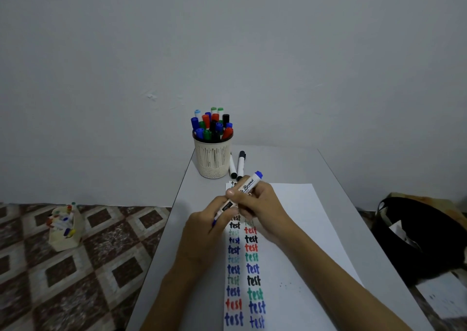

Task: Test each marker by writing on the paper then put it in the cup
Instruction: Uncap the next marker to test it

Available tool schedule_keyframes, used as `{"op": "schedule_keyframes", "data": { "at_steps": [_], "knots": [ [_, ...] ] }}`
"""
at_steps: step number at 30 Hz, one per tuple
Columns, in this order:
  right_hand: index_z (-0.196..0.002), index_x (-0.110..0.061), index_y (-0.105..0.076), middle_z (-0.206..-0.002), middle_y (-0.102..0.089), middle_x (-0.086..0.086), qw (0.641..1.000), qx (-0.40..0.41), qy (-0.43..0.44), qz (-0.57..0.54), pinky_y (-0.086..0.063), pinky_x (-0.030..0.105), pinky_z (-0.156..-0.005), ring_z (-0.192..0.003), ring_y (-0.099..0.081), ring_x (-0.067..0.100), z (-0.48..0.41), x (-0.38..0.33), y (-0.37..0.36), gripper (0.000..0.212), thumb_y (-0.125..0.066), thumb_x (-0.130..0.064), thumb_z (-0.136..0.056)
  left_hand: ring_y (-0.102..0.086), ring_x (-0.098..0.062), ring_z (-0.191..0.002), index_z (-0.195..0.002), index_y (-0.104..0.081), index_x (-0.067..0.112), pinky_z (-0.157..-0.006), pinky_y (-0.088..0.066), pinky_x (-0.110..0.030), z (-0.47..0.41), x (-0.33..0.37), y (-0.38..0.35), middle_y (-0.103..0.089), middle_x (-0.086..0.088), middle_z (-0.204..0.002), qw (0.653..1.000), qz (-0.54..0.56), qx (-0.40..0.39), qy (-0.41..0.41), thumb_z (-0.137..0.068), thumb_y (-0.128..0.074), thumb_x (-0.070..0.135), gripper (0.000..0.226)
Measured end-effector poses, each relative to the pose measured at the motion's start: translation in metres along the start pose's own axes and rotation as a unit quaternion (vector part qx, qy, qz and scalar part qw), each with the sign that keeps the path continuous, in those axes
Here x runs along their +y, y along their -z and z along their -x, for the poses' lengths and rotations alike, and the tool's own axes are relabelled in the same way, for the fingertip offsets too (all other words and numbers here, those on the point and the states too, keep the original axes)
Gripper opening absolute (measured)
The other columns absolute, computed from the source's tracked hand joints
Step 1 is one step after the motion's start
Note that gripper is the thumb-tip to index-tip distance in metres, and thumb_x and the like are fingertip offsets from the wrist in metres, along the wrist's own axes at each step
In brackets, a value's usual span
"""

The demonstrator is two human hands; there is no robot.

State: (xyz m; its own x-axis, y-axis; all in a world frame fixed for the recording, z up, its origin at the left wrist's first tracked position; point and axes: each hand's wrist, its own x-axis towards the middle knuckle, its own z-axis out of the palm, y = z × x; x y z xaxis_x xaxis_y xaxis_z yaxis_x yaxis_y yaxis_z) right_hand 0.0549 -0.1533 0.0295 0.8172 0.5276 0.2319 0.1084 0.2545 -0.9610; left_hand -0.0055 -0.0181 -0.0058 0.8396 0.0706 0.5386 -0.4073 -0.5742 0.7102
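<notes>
Both hands hold one blue whiteboard marker (249, 184) over the top of the white paper (290, 229). My right hand (260, 204) grips the white barrel, its blue end pointing up and away. My left hand (209, 223) grips the marker's lower end, where a bit of blue shows. Two columns of the word "test" in blue, red, green and black run down the paper. Behind it stands the beige slotted cup (213, 157), filled with several capped markers. Two black markers (240, 165) lie on the table just right of the cup.
The narrow grey table (182, 242) stands against a plain wall. A small beige box with several markers (64, 226) sits on the tiled floor at the left. A black bag (417, 237) lies at the right.
</notes>
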Motion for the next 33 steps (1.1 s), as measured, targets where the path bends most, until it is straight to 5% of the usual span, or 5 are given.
{"op": "schedule_keyframes", "data": {
  "at_steps": [3,8,13,21,33],
  "knots": [
    [-0.079,-0.006,-0.053,-0.058,-0.055,0.003,0.993,0.112,0.025,-0.038,-0.034,0.017,-0.04,-0.042,-0.038,0.01,-0.007,-0.007,0.016,0.023,-0.071,-0.02,-0.08,-0.062,-0.008,-0.07,-0.119,-0.048,0.034,-0.063,-0.053,-0.034,0.002,-0.007,-0.002,-0.06,0.009,-0.073,0.997,-0.015,-0.012,0.07,-0.086,-0.038,0.055,0.041],
    [-0.081,-0.01,-0.048,-0.076,-0.064,0.014,0.942,0.293,0.016,-0.162,-0.049,0.018,-0.047,-0.054,-0.061,0.014,-0.017,-0.013,0.063,0.019,-0.065,-0.004,-0.086,-0.057,-0.018,-0.086,-0.117,-0.054,0.019,-0.072,-0.046,-0.035,0.002,-0.019,-0.013,-0.061,0.003,-0.099,0.979,-0.203,-0.017,-0.027,-0.083,-0.035,0.025,0.04],
    [-0.083,-0.006,-0.059,-0.08,-0.07,0.011,0.967,0.24,-0.019,-0.085,-0.055,0.028,-0.057,-0.074,-0.07,0.025,-0.029,-0.008,0.062,0.011,-0.068,0.0,-0.082,-0.055,-0.015,-0.089,-0.101,-0.063,0.021,-0.072,-0.039,-0.031,0.003,-0.022,-0.011,-0.061,0.003,-0.101,0.977,-0.21,-0.024,-0.026,-0.084,-0.034,0.025,0.034],
    [-0.063,-0.01,-0.039,-0.055,-0.042,0.012,0.973,0.217,-0.057,0.048,-0.038,0.019,-0.037,-0.037,-0.041,0.014,-0.042,0.005,0.057,0.037,-0.064,0.013,-0.08,-0.055,-0.015,-0.088,-0.095,-0.063,0.022,-0.074,-0.048,-0.039,0.002,-0.024,-0.011,-0.061,0.004,-0.098,0.985,-0.171,-0.024,-0.021,-0.083,-0.039,0.02,0.027],
    [-0.063,-0.009,-0.043,-0.064,-0.06,0.009,0.966,0.172,-0.037,0.189,-0.046,0.02,-0.046,-0.062,-0.062,0.018,-0.044,0.017,0.06,0.031,-0.065,0.01,-0.077,-0.056,-0.015,-0.091,-0.095,-0.067,0.019,-0.079,-0.047,-0.034,0.001,-0.021,-0.011,-0.063,0.003,-0.099,0.986,-0.165,-0.018,-0.013,-0.082,-0.049,0.009,0.024]
  ]
}}
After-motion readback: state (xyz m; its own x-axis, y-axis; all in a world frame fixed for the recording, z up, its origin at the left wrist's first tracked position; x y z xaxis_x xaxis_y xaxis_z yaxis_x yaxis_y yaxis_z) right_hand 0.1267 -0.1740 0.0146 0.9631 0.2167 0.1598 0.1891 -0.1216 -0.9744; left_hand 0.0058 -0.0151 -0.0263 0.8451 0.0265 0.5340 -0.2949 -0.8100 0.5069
